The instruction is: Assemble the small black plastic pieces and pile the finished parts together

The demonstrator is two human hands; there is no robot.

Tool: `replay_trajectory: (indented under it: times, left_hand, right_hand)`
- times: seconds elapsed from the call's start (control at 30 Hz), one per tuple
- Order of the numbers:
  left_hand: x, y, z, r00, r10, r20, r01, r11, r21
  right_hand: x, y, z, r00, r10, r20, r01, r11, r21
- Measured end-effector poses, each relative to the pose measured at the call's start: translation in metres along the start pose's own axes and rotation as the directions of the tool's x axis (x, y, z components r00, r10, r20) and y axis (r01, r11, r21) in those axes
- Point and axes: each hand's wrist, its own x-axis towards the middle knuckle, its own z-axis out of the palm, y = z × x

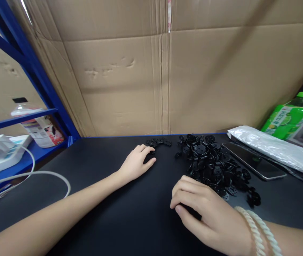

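My left hand [136, 161] lies low over the black tabletop, its fingers stretched forward and its thumb apart. Its fingertips touch or nearly touch the near side of a small group of black plastic pieces [158, 142]. Closer to me, my right hand [204, 209] is curled, with thumb and index finger brought together; anything between them is hidden. Beyond that hand spreads a large heap of black plastic pieces [212, 161], many of them round discs with holes. Two twisted cord bracelets [258, 229] circle my right wrist.
A phone [254, 160] lies right of the heap, beside a silvery plastic package [276, 145] and a green-labelled bottle [287, 115]. Cardboard [119, 78] walls the back. At left are a blue rack [34, 76], a bottle [40, 126], a power strip [1, 154] and a white cable [52, 173].
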Motion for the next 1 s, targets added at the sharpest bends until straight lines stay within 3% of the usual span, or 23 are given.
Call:
replay_trajectory:
  times: [0.2, 0.4, 0.53, 0.6, 0.67, 0.73, 0.83, 0.9, 1.0]
  left_hand:
    - [-0.001, 0.007, -0.004, 0.997, 0.069, 0.043, -0.067, 0.996, -0.062]
    - [-0.002, 0.018, -0.007, 0.975, 0.196, 0.104, -0.166, 0.955, -0.245]
    - [-0.006, 0.033, -0.008, 0.966, 0.235, 0.103, -0.184, 0.915, -0.359]
    - [-0.011, 0.045, -0.008, 0.975, 0.213, 0.063, -0.168, 0.895, -0.413]
    - [-0.017, 0.058, -0.008, 0.993, 0.121, -0.008, -0.107, 0.842, -0.529]
    - [-0.024, 0.071, -0.008, 0.999, 0.038, -0.036, -0.053, 0.717, -0.696]
    - [-0.033, 0.084, -0.007, 0.998, 0.054, -0.016, -0.045, 0.593, -0.804]
    - [-0.036, 0.086, -0.007, 0.995, 0.087, -0.052, -0.094, 0.598, -0.796]
    - [-0.036, 0.087, -0.008, 0.981, 0.120, -0.154, -0.195, 0.673, -0.714]
  right_hand:
    - [-0.001, 0.003, 0.002, 0.999, 0.008, 0.045, -0.008, 1.000, 0.002]
    - [-0.003, 0.004, 0.004, 0.997, 0.045, 0.058, -0.049, 0.997, 0.067]
    - [-0.001, 0.003, 0.004, 0.977, 0.197, 0.087, -0.210, 0.959, 0.188]
    - [0.002, 0.006, 0.005, 0.935, 0.331, 0.127, -0.355, 0.876, 0.327]
    - [0.004, 0.010, 0.005, 0.890, 0.421, 0.178, -0.446, 0.718, 0.534]
    - [0.006, 0.014, 0.006, 0.866, 0.447, 0.224, -0.454, 0.516, 0.726]
    - [0.009, 0.017, 0.004, 0.853, 0.453, 0.260, -0.411, 0.277, 0.868]
    - [0.011, 0.018, 0.002, 0.848, 0.447, 0.285, -0.403, 0.195, 0.894]
    - [0.013, 0.018, -0.001, 0.860, 0.401, 0.314, -0.405, 0.164, 0.900]
